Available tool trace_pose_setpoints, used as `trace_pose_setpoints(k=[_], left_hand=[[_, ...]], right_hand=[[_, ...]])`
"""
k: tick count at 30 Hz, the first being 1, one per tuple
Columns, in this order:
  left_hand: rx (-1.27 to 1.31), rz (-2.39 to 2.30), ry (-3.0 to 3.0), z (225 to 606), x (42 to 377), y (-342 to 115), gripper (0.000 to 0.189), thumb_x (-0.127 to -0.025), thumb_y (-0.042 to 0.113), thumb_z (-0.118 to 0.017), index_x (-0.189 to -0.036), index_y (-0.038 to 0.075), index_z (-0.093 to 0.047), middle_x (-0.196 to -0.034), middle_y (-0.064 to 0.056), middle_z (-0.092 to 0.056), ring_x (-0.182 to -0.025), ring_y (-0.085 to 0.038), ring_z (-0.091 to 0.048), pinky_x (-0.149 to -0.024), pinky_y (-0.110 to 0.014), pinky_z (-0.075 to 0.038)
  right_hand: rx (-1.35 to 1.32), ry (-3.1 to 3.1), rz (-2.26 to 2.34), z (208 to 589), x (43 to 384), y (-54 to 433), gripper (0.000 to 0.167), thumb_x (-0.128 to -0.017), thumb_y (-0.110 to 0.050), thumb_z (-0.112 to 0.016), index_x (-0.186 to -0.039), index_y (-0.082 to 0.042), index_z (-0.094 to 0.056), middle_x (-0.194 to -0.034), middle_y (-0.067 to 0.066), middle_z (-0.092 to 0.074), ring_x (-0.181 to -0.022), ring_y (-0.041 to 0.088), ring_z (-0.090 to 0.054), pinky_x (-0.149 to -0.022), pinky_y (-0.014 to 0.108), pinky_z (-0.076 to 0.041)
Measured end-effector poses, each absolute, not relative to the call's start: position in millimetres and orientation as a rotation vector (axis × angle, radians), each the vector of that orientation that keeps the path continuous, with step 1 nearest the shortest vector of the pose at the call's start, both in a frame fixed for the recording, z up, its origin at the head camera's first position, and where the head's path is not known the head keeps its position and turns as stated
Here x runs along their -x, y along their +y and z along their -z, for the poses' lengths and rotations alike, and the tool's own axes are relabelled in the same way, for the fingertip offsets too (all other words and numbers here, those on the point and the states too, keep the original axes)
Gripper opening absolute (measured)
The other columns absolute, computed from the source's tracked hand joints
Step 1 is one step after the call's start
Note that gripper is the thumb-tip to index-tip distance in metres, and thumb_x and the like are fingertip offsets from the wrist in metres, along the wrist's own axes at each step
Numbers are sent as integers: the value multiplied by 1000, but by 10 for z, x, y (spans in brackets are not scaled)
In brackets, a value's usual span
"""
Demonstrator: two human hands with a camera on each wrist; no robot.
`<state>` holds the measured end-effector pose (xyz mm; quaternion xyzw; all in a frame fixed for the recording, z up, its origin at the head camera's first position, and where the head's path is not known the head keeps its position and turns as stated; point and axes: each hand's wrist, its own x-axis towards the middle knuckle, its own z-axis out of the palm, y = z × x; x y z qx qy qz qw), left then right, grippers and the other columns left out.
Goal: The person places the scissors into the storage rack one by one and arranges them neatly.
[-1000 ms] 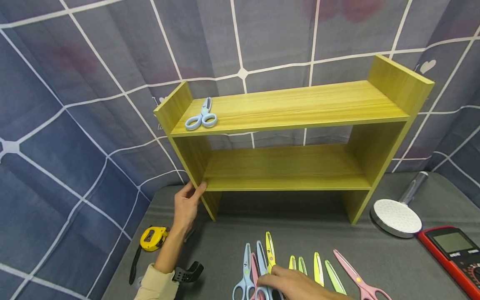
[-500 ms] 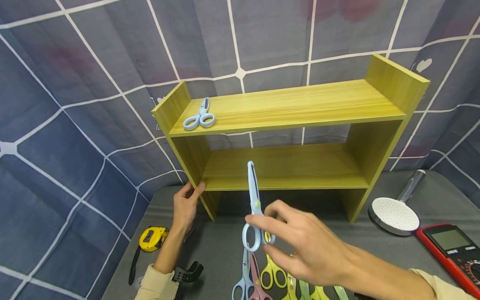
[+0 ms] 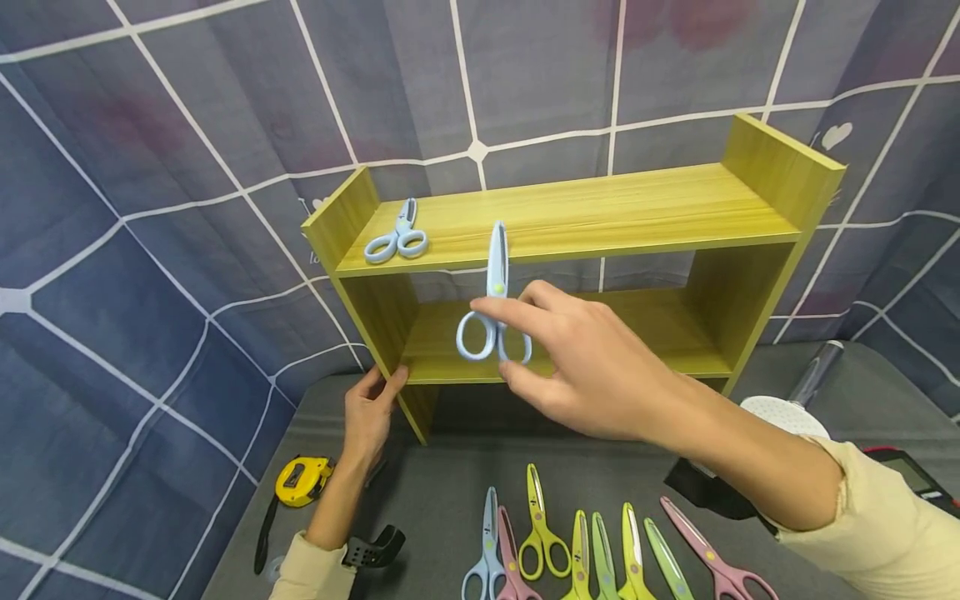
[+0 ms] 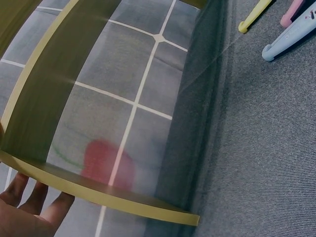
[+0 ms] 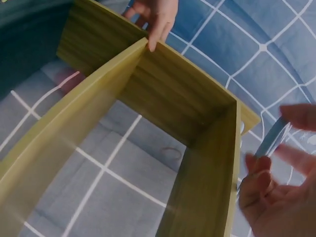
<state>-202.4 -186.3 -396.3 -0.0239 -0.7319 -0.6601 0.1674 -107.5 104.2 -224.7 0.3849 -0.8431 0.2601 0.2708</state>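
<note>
Between thumb and fingers, my right hand (image 3: 592,358) pinches light blue scissors (image 3: 498,262) by the handles, blades pointing up. They overlap the front of the two-tier wooden shelf (image 3: 600,212) in the head view. The right wrist view shows my right hand (image 5: 286,197) beside the shelf's upper board, the scissors (image 5: 272,137) partly hidden by fingers. My left hand (image 3: 369,417) grips the shelf's left side panel at the lower board; its fingers (image 4: 34,197) lie behind that panel in the left wrist view. Another pair of light blue scissors (image 3: 402,225) lies on the top board's left end.
Several scissors lie in a row along the front of the grey table, among them yellow scissors (image 3: 537,512) and pink scissors (image 3: 716,567). A yellow tape measure (image 3: 302,481) is at left. At right, my forearm partly covers a shower head (image 3: 783,414) and a red-edged meter (image 3: 911,475).
My right hand has picked up light blue scissors from the row on the table and raised them toward the top board. The left hand stays on the side panel.
</note>
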Motion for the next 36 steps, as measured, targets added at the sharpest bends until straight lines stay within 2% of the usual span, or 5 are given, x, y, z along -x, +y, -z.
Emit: trace_pose_setpoints(k=[12,16,26,33,36], left_hand=[[88,1899,-2056,3958,2012,-1853,36,-94,9,-68,-129,0,-65,-92,11,-70,-83,-9,-62,-67,-24,-51],[100,1913,-2045,3963,2012,-1853,36,-94,8,-68,-129,0,-64,-96,7,-71,-86,-8,-64,-70,-25,-53],[105,1908,-2076,3950,2019,-1854,36,-95,12,-68,-130,3,-65,-99,1,-71,-87,-11,-65,-70,-26,-54],[95,1895,-2080,3967,2019,-1877,37,-95,12,-68,-131,4,-64,-99,3,-71,-88,-9,-65,-71,-25,-53],[94,1898,-2080,3971,2018,-1879,37,-95,12,-68,-131,4,-64,-100,2,-71,-88,-9,-65,-72,-25,-53]], right_hand=[[-813,-2200,-755,2052,1283,1001,43,-94,-14,-68,-135,-5,-60,-115,11,-67,-88,23,-60,-75,41,-46],[-761,-2198,-774,1969,1411,975,42,-92,-17,-70,-132,-4,-62,-117,7,-68,-95,27,-54,-80,40,-40],[-643,-2491,-582,1700,1689,863,46,-95,-28,-64,-137,-11,-58,-106,4,-72,-96,29,-47,-82,38,-36],[-668,-2497,-518,1736,1759,827,41,-96,-26,-60,-134,-10,-61,-71,2,-61,-88,30,-47,-79,39,-38],[-676,-2454,-528,1789,1742,842,42,-95,-26,-62,-134,-10,-60,-82,3,-66,-97,32,-50,-87,42,-39]])
